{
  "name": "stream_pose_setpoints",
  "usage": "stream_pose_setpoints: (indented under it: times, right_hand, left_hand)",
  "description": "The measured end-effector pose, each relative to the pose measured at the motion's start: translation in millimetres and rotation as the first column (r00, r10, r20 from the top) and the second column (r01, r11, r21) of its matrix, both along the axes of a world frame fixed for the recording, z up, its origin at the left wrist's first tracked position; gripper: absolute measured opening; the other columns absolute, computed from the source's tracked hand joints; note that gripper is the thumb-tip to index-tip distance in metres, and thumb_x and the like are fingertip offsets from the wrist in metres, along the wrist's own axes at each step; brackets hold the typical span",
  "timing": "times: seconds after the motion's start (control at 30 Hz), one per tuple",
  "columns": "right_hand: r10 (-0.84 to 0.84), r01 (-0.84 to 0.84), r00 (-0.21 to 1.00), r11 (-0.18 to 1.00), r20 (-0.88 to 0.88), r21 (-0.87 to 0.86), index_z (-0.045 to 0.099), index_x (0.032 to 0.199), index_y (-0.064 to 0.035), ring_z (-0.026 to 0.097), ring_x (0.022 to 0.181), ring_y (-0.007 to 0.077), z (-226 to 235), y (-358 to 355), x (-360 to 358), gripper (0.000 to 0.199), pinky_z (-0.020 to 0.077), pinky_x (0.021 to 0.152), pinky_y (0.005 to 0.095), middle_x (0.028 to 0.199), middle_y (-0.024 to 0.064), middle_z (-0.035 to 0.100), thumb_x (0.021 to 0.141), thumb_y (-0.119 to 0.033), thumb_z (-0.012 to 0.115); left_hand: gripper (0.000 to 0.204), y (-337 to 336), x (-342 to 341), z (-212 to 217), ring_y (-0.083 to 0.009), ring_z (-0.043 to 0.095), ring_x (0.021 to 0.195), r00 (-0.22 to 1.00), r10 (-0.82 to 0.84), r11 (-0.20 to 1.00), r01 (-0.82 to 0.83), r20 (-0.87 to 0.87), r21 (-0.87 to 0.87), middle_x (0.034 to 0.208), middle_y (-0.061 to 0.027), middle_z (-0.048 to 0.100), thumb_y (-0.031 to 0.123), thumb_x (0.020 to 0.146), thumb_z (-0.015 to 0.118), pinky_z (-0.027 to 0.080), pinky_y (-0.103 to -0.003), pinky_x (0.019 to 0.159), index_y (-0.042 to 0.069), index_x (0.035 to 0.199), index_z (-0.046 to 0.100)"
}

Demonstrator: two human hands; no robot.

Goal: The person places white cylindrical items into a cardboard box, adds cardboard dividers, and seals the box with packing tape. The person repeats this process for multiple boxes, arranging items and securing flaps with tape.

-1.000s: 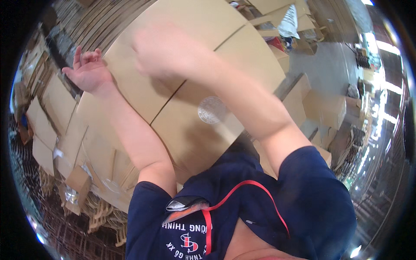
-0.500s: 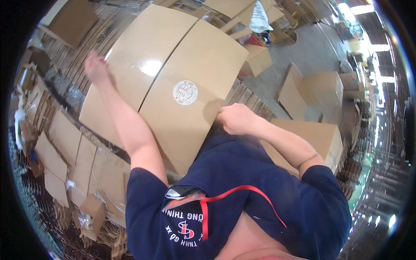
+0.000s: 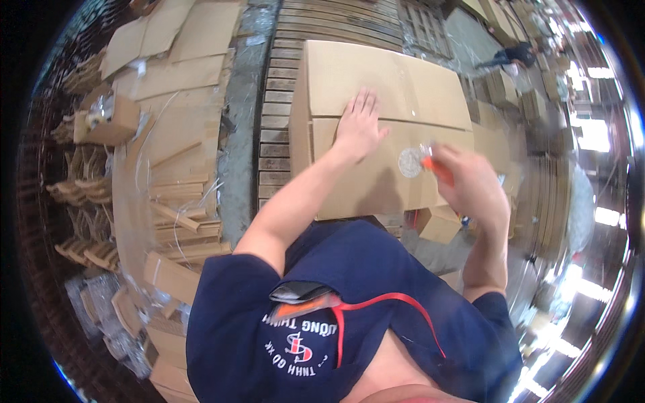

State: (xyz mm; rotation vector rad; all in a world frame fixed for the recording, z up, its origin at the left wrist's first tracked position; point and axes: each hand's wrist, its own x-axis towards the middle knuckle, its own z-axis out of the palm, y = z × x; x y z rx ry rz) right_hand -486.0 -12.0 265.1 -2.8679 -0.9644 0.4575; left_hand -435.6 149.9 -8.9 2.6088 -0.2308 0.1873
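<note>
In front of me lies a large closed cardboard box (image 3: 356,74), its two top flaps meeting along a dark seam. My left hand (image 3: 359,127) rests flat on the top, fingers stretched across that seam. Raised over the box's right part is my right hand (image 3: 467,181), curled around a small orange object with a clear end (image 3: 428,160). Blur and my fingers hide most of that object, so its kind does not show. Just left of it, the box carries a round white printed mark (image 3: 410,162).
Wooden slats (image 3: 275,141) lie under and behind the box. To the left are flat cardboard sheets (image 3: 195,74) and wooden strips (image 3: 178,218). A small open carton (image 3: 440,225) stands beyond the near right edge. Another person (image 3: 514,57) is bent over at the far right.
The view has turned around the box. My left hand went from the box's side to flat on its top. My right hand rose from the near edge; the orange object now shows in it.
</note>
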Motion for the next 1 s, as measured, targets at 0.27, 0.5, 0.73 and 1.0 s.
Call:
stream_pose_setpoints:
  times: [0.27, 0.5, 0.73, 1.0]
  right_hand:
    - [0.654, -0.654, 0.755, 0.748, -0.041, -0.109, 0.077, 0.096, -0.0099, 0.069, 0.078, 0.0354, -22, 235, 53, 0.021, 0.0548, 0.068, 0.044, 0.089, 0.0094, 0.075, 0.077, -0.006, 0.068]
    - [0.797, -0.825, 0.554, 0.487, -0.242, -0.287, 0.08, 0.08, -0.0066, 0.075, 0.079, 0.0373, -81, 365, 23, 0.015, 0.0592, 0.067, 0.0462, 0.081, 0.0157, 0.075, 0.066, -0.009, 0.076]
    - [0.528, -0.769, 0.582, 0.11, -0.619, -0.63, 0.082, 0.095, -0.0014, 0.075, 0.093, 0.0309, -246, 316, 101, 0.028, 0.0611, 0.079, 0.0497, 0.109, 0.0124, 0.079, 0.067, -0.005, 0.078]
    - [0.73, -0.674, 0.664, 0.492, -0.161, -0.551, 0.081, 0.096, 0.0002, 0.073, 0.076, 0.0163, 98, 196, 75, 0.022, 0.0557, 0.057, 0.032, 0.086, 0.0111, 0.077, 0.08, -0.014, 0.076]
  left_hand:
    - [0.093, 31, -41, 14, -0.0345, 0.015, 0.162, 0.941, 0.023, 0.983, -0.083, -0.339, -0.164, 0.172, -0.0216, 0.024, 0.063, 0.103, 0.047, 0.01, -0.046, 0.133, -0.005, 0.163, 0.026]
    - [0.094, 39, -50, 11, -0.0328, 0.022, 0.16, 0.966, 0.132, 0.99, -0.117, -0.223, 0.08, 0.172, -0.0181, 0.028, 0.066, 0.103, 0.044, 0.014, -0.046, 0.132, -0.006, 0.163, 0.028]
    - [0.09, -2, -48, 66, -0.0301, 0.019, 0.161, 0.932, -0.191, 0.879, 0.023, -0.307, -0.477, 0.172, -0.0169, 0.028, 0.063, 0.103, 0.045, 0.015, -0.043, 0.132, -0.003, 0.163, 0.031]
    - [0.1, 11, -55, 14, -0.0299, 0.014, 0.163, 0.971, 0.235, 0.972, -0.232, -0.052, 0.042, 0.175, -0.0188, 0.018, 0.067, 0.099, 0.052, 0.013, -0.044, 0.133, -0.003, 0.165, 0.023]
